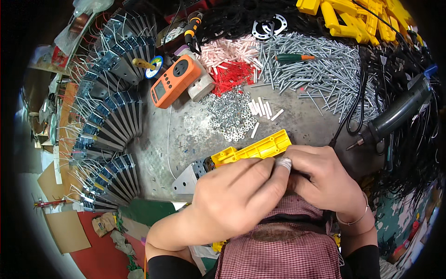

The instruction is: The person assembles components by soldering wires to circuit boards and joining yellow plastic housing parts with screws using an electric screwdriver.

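In front of my body, close to the table's near edge, lies a yellow plastic housing half (265, 146) with ribs inside. A grey metal plate piece (186, 180) with holes and dark parts sits at its left end. My left hand (234, 195) is over the housing's near side, fingers curled and reaching right. My right hand (323, 176) is closed at the housing's right end, fingers bent inward. Their fingertips meet there, where a white wrap (283, 162) shows on a finger. Whatever they pinch is hidden behind the fingers.
Rows of metal plate assemblies (114, 116) with white wires curve along the left. An orange socket meter (176, 81), nuts (231, 114), white sleeves (261, 108), red pieces (231, 76) and long bolts (306, 65) lie beyond. A soldering iron (395, 111) and black cables are right; yellow housings (353, 18) top right.
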### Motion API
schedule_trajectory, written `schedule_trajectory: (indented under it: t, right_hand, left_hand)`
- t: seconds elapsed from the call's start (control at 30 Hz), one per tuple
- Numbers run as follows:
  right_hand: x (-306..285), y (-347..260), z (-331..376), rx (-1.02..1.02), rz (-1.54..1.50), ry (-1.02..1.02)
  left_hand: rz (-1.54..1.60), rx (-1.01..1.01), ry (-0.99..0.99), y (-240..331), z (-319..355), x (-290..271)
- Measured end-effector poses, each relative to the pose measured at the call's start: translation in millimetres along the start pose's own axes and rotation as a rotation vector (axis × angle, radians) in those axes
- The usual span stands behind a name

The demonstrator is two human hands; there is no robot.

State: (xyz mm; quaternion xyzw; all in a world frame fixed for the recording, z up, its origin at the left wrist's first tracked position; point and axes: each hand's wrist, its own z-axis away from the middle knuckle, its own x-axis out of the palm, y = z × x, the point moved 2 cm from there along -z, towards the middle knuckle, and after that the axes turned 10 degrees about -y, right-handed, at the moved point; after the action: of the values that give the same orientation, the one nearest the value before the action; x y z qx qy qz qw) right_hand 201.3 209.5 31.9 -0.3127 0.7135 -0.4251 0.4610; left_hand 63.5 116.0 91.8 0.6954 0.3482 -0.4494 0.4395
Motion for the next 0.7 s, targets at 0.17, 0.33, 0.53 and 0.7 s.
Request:
schedule_trajectory:
  t: [0.17,0.33,0.53,0.7]
  right_hand:
    - [-6.3,-5.4,-2.5,0.024,0.013,-0.087]
    - [-3.9,-3.4,-0.4,-0.143,-0.057,-0.204]
    - [3.2,-0.7,-2.0,-0.202,-0.113,-0.224]
    - [17.4,4.2,-9.0,-0.235,-0.171,-0.236]
  left_hand:
    - [-0.157,-0.006,-0.11,-5.3,11.3,-1.0]
    - [0.848,-0.057,-0.012,-19.7,18.2,13.6]
    - [1.414,-0.304,-0.075,-14.7,40.3,19.6]
    - [1.671,-0.49,0.064,-17.9,67.6,27.8]
